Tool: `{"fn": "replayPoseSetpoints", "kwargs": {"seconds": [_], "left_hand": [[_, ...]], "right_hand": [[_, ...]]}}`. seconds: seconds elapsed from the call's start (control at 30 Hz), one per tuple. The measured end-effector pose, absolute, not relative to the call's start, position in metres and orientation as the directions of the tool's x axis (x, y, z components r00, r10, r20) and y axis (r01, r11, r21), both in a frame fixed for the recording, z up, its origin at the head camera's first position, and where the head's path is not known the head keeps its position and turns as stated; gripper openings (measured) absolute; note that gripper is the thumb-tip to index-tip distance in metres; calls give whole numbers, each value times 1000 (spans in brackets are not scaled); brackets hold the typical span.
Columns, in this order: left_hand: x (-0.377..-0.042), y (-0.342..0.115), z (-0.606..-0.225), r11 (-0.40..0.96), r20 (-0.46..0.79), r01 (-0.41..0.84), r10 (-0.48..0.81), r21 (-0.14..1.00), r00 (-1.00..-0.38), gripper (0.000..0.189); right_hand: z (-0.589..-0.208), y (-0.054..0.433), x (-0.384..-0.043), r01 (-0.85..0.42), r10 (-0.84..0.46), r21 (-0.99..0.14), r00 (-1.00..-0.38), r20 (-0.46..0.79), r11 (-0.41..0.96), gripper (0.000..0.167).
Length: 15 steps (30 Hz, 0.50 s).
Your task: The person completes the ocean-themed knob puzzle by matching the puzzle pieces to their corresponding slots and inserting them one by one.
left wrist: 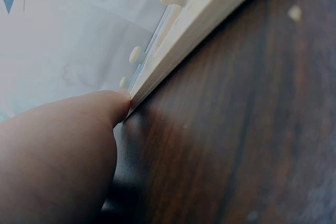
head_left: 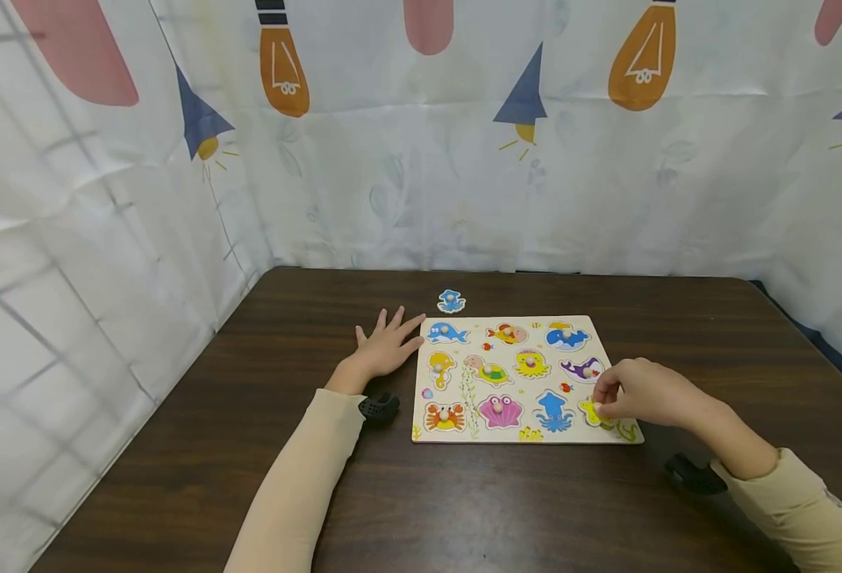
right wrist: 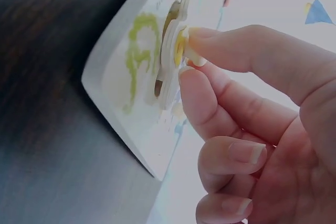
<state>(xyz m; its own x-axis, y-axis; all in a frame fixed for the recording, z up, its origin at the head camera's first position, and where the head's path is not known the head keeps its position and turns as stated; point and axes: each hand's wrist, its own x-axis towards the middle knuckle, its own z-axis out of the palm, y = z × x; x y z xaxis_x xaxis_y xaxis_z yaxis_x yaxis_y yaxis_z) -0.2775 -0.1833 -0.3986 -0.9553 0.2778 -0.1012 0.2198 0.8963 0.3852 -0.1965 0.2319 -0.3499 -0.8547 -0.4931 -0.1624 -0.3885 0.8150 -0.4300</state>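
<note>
A wooden peg puzzle board with sea-animal pieces lies on the table. At its lower right corner my right hand pinches the knob of a yellow starfish-like piece between thumb and fingers. In the right wrist view that yellow piece sits slightly raised and askew over its brown recess. My left hand lies with fingers spread, its thumb touching the board's left edge. Beyond the board's upper edge a loose blue squid piece rests on the table. A blue squid picture without a knob shows on the board.
Other knobbed pieces sit in the board, among them a crab, a pink shell and a purple whale. The dark wooden table extends around it. A patterned white curtain hangs behind and at the sides.
</note>
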Motion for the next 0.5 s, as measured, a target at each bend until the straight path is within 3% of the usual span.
{"fn": "replayPoseSetpoints", "kwargs": {"seconds": [0.5], "left_hand": [[-279, -184, -401, 897, -101, 222, 279, 384, -955, 61]], "right_hand": [[-353, 230, -197, -377, -508, -496, -847, -156, 782, 9]]}}
